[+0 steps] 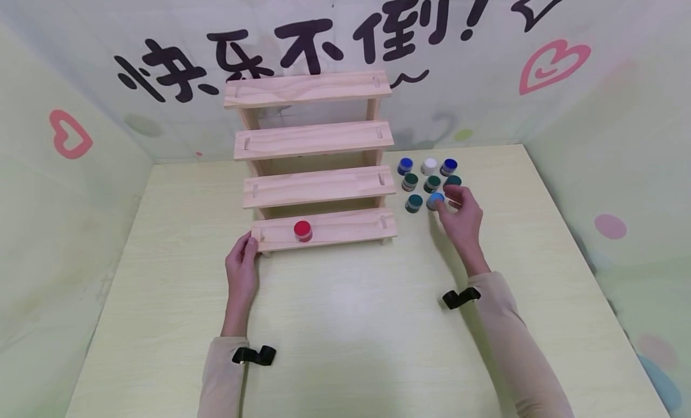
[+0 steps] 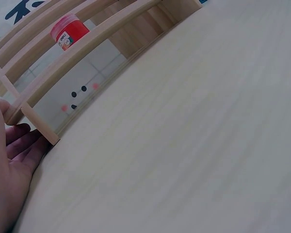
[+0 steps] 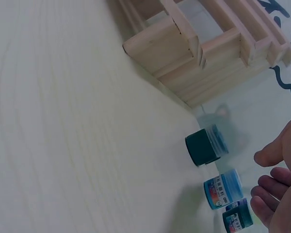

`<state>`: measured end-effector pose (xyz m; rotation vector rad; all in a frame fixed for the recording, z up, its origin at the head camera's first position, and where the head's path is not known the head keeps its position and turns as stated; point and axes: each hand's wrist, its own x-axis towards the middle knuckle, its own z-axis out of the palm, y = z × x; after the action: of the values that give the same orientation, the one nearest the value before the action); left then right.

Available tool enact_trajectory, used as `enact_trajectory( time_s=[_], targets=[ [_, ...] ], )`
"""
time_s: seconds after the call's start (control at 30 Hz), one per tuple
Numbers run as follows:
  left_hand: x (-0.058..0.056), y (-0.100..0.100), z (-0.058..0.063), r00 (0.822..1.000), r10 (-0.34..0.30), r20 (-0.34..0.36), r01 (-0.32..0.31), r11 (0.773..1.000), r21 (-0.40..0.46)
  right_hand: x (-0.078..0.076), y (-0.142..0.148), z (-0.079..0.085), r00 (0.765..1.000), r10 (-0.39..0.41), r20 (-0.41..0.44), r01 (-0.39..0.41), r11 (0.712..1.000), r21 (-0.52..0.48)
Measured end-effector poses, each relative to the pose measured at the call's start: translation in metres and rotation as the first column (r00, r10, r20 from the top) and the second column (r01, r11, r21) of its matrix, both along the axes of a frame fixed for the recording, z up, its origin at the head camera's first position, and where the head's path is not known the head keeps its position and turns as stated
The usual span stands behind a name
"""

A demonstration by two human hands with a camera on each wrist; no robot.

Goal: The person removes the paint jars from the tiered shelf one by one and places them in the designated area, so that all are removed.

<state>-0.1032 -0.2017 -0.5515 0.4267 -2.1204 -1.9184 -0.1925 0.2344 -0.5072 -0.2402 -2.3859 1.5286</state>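
A stepped wooden rack (image 1: 318,187) with several shelves stands at the back of the table. One red paint jar (image 1: 303,231) sits on its lowest shelf, left of the middle. My left hand (image 1: 241,265) holds the left end of that shelf, thumb above and fingers below the board, as the left wrist view (image 2: 12,165) shows. Over a light blue paint jar (image 1: 435,201) hovers my right hand (image 1: 461,220), thumb and fingers apart. In the right wrist view a gap shows between the right hand (image 3: 281,184) and the light blue jar (image 3: 223,189).
Right of the rack, several more jars stand in loose rows: white (image 1: 429,166), blue (image 1: 405,166), dark blue (image 1: 448,167), dark green (image 1: 409,182) and teal (image 1: 414,203). A printed cloth backdrop (image 1: 469,100) hangs behind the table (image 1: 335,334).
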Motion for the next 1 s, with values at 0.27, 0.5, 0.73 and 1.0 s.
enact_trajectory(
  time_s=[0.27, 0.5, 0.73, 1.0],
  targets=[
    [0.001, 0.001, 0.0, 1.0, 0.007, -0.02, -0.007, 1.0, 0.016, 0.012, -0.014, 0.024, 0.995, 0.047, -0.091, -0.05, 0.998, -0.031],
    [0.001, 0.002, 0.005, 1.0, -0.003, -0.009, 0.003, 1.0, 0.011, 0.017, -0.025, 0.037, 0.983, 0.081, -0.167, -0.088, 0.996, -0.034],
    [0.001, 0.0, 0.006, 1.0, -0.015, 0.023, 0.015, 1.0, 0.005, 0.022, -0.038, 0.049, 0.971, 0.12, -0.209, -0.134, 0.99, -0.054],
    [-0.001, -0.002, -0.001, 1.0, -0.014, 0.009, 0.013, 1.0, 0.016, 0.026, -0.056, 0.055, 0.961, 0.165, -0.22, -0.168, 0.986, 0.007]
  ],
)
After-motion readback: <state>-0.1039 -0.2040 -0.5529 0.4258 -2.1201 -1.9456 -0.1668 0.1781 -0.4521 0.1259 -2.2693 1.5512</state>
